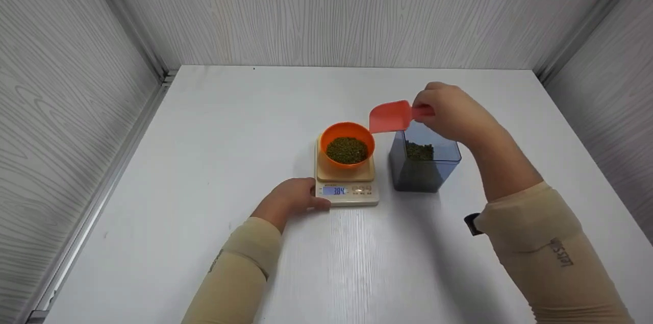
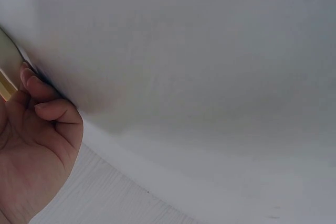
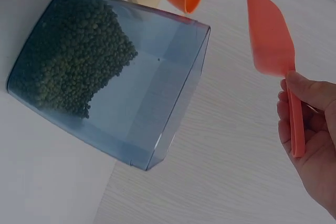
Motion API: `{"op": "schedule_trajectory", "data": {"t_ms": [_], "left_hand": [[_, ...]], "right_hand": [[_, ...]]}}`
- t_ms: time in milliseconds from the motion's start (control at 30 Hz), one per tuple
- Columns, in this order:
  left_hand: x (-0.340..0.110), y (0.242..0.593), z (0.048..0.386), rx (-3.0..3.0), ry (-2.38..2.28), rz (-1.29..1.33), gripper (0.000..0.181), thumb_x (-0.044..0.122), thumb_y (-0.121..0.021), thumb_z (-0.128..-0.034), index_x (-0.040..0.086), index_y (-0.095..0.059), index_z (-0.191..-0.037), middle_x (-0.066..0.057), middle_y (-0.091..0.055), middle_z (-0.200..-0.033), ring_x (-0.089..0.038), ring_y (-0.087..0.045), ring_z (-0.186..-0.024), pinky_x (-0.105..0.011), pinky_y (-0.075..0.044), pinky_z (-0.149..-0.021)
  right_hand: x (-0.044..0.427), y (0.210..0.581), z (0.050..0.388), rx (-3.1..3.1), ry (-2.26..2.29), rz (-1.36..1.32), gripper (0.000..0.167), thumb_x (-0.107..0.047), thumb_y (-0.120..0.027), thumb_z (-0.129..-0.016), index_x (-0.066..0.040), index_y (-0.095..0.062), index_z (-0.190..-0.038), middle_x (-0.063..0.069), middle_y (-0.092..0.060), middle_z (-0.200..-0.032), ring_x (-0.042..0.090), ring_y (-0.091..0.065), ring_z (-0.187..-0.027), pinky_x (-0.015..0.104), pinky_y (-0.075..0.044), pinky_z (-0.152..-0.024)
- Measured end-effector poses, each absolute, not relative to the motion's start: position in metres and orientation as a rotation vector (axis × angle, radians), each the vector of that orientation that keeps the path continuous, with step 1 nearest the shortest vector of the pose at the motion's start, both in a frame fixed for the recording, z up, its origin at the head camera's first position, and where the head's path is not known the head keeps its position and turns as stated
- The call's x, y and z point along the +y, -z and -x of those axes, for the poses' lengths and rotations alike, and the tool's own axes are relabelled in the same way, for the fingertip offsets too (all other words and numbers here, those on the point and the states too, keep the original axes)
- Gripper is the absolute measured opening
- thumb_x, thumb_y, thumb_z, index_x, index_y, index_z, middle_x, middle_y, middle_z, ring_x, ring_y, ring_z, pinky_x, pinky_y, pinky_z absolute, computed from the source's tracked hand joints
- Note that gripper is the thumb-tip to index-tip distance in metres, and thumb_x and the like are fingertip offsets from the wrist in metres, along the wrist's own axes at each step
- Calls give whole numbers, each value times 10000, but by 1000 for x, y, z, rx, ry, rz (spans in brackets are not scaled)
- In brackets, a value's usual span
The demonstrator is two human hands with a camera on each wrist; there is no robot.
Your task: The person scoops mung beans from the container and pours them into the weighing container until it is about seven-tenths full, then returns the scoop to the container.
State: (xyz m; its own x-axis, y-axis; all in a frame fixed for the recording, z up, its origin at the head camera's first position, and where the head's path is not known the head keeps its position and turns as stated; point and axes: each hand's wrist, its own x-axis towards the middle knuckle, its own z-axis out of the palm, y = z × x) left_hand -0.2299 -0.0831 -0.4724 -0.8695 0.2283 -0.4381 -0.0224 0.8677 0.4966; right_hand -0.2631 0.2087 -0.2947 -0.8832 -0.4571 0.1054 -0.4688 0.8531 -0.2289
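Observation:
My right hand (image 1: 451, 109) grips the handle of a red scoop (image 1: 390, 116), held above and between an orange bowl (image 1: 330, 135) and a clear bluish container (image 1: 416, 176). In the right wrist view the scoop (image 3: 270, 38) looks bare, with my thumb and fingers around its handle. Small green beans (image 1: 347, 150) lie in the bowl, which sits on a cream digital scale (image 1: 324, 201); its display is lit. More green beans (image 3: 79, 56) are in the container. My left hand (image 1: 293, 196) holds the scale's front left corner, fingers curled against its side in the left wrist view.
The white table (image 1: 214, 125) has light wood-grain panels (image 1: 316, 13) standing behind it and at both sides. The container stands just right of the scale, with a narrow gap between them. A dark strap end (image 1: 473, 224) sticks out near my right sleeve.

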Motion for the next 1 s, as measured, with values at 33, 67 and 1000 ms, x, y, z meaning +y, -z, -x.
{"op": "schedule_trajectory", "data": {"t_ms": [33, 67, 1000], "left_hand": [[-83, 473, 230, 2543, -685, -156, 394, 512, -692, -734, 228, -592, -989, 30, -594, -1032, -187, -507, -1003, -388, -366, -971], [-84, 473, 231, 2543, -686, -164, 397, 513, -691, -735, 224, -594, -989, 26, -596, -1035, -189, -509, -1005, -390, -365, -972], [-87, 476, 233, 2536, -719, -172, 433, 513, -692, -733, 226, -610, -1047, 19, -604, -1104, -197, -512, -1076, -404, -330, -1010]], "right_hand": [[213, 293, 263, -2978, -391, -729, 159, -8, -612, -826, -30, -647, -979, 95, -558, -919, 249, -524, -827, 387, -499, -722], [218, 291, 263, -2979, -396, -712, 164, -1, -607, -826, -26, -645, -983, 100, -558, -925, 254, -524, -832, 396, -499, -723], [225, 314, 268, -3314, 131, -571, 225, 102, -555, -740, 11, -679, -904, 135, -615, -808, 261, -544, -716, 418, -496, -666]]}}
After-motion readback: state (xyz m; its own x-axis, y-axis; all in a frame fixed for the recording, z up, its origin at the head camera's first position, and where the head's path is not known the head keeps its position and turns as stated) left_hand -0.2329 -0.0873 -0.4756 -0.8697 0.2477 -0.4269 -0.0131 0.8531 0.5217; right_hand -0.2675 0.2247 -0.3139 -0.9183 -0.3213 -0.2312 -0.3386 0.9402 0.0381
